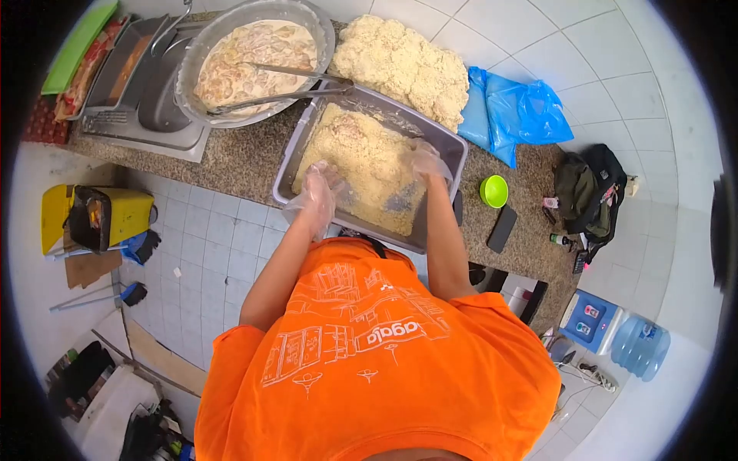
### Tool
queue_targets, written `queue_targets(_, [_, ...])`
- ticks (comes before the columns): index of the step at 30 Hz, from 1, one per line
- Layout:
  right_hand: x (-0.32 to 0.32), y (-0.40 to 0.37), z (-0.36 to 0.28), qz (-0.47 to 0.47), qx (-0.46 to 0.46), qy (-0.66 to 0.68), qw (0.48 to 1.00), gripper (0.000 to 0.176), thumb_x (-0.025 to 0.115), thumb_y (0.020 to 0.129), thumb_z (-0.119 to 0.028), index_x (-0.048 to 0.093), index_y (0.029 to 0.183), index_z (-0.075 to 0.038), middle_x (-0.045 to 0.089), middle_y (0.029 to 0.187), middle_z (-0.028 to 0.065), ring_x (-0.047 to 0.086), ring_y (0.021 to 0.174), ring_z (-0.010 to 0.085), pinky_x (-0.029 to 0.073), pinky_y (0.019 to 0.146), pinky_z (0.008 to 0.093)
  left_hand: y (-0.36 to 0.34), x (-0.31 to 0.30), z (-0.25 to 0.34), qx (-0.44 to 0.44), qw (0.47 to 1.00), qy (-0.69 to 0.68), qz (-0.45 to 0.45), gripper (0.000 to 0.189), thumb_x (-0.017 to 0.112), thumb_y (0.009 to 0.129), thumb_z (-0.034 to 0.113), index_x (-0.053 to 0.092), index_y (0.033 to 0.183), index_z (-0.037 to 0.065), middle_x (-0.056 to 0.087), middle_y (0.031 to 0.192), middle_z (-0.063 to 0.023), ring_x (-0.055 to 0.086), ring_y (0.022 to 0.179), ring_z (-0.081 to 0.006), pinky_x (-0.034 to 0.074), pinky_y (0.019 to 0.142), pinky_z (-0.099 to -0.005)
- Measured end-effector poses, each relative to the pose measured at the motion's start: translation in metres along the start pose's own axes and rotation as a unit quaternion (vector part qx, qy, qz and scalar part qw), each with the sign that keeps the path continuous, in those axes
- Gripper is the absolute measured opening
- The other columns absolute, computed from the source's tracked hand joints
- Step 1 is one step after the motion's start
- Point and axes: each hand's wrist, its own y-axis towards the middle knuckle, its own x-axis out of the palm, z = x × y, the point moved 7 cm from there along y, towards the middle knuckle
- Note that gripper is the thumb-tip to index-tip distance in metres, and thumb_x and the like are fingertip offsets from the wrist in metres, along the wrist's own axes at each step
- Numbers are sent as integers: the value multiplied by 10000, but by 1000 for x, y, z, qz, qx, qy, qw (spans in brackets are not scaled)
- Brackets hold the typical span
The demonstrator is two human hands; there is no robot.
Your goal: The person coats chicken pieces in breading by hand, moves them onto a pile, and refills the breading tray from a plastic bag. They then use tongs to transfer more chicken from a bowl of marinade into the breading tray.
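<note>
A grey rectangular tub (281, 173) sits at the counter's front edge, holding pale yellow crumbly coating (369, 165). A lumpy coated piece (350, 129) shows near its back left. My left hand (323, 187), in a clear plastic glove, is at the tub's left side, its fingers at the coating. My right hand (427, 161), gloved too, is inside the right side against the crumbs. Whether either hand grips anything is hidden by the gloves and coating. Metal tongs (288, 94) lie across the rim of a round basin (184, 84) of battered pieces (257, 58), behind left.
Behind the tub lies a large heap of coated pieces (403, 65), beside a blue plastic bag (530, 115). A green bowl (493, 191) and a dark phone (502, 229) are right. The sink (161, 96) is left; a black bag (600, 188) stands far right.
</note>
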Motion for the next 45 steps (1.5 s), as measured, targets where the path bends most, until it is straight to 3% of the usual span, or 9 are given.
queue_targets(1, [3, -2, 10, -11, 103, 202, 974, 493, 717, 781, -239, 572, 1165, 33, 635, 1051, 141, 615, 902, 212, 485, 766, 353, 1, 2, 1, -17, 1000, -12, 1, 467, 417, 907, 311, 376, 1230, -23, 395, 1326, -251, 355, 1275, -396, 290, 1075, -506])
queue_targets(7, [29, -14, 9, -178, 42, 206, 961, 809, 771, 728, -319, 412, 1348, 57, 572, 1200, 203, 560, 1082, 280, 446, 905, 372, -8, 9, 6, -25, 1000, -12, -9, 498, 404, 916, 321, 349, 1251, -44, 378, 1343, -268, 347, 1287, -398, 285, 1082, -501])
queue_targets(10, [-51, -76, -37, -17, 101, 181, 978, 760, 612, 836, -472, 396, 1387, 5, 540, 1307, 179, 520, 1205, 278, 392, 981, 316, -5, 5, 4, -14, 999, -2, -29, 537, 396, 921, 335, 322, 1276, -61, 372, 1347, -270, 349, 1287, -395, 285, 1083, -499])
queue_targets(16, [27, -48, 27, -105, 44, 351, 929, 816, 607, 846, -502, 326, 1426, -1, 544, 1305, 171, 513, 1216, 257, 377, 998, 326, -6, 7, 6, -33, 999, -9, -33, 549, 371, 927, 340, 315, 1285, -72, 370, 1350, -272, 355, 1281, -398, 291, 1082, -493])
queue_targets(26, [-229, -88, -77, -27, 125, 233, 964, 590, 628, 875, -348, 460, 1332, -13, 612, 1195, 180, 581, 1106, 230, 516, 888, 355, -5, 4, 5, -20, 998, -43, -33, 417, 334, 946, 308, 375, 1180, -35, 373, 1307, -271, 360, 1260, -398, 302, 1075, -496])
queue_targets(32, [-200, 45, 30, -58, 39, 428, 901, 560, 638, 860, -336, 500, 1258, 33, 539, 1296, 179, 540, 1151, 247, 497, 917, 378, -2, -1, 2, -15, 997, -79, -20, 404, 345, 945, 324, 381, 1145, -25, 375, 1293, -263, 345, 1266, -390, 295, 1077, -493])
queue_targets(36, [-212, 80, 25, -8, 19, 49, 999, 421, 606, 884, -362, 618, 1093, 3, 582, 1195, 153, 548, 1127, 286, 475, 937, 437, 2, -6, 1, -25, 997, -72, -8, 385, 382, 926, 344, 393, 1130, 17, 412, 1211, -203, 394, 1167, -337, 314, 1046, -473])
queue_targets(42, [-125, 134, 51, 49, -117, -385, 914, 703, 353, 928, -546, 378, 1390, -17, 302, 1483, 205, 339, 1343, 373, 281, 1108, 474, 10, -10, -4, -31, 994, -101, -5, 334, 437, 899, 333, 420, 1093, 62, 432, 1144, -149, 416, 1106, -281, 329, 1026, -442])
queue_targets(45, [-150, 103, 12, 82, 50, -195, 976, 728, 278, 939, -555, 257, 1458, -44, 140, 1546, 173, 97, 1434, 345, 143, 1147, 521, -2, -2, 6, -9, 994, -108, 12, 401, 421, 901, 302, 372, 1157, -4, 401, 1219, -205, 385, 1181, -341, 311, 1052, -462])
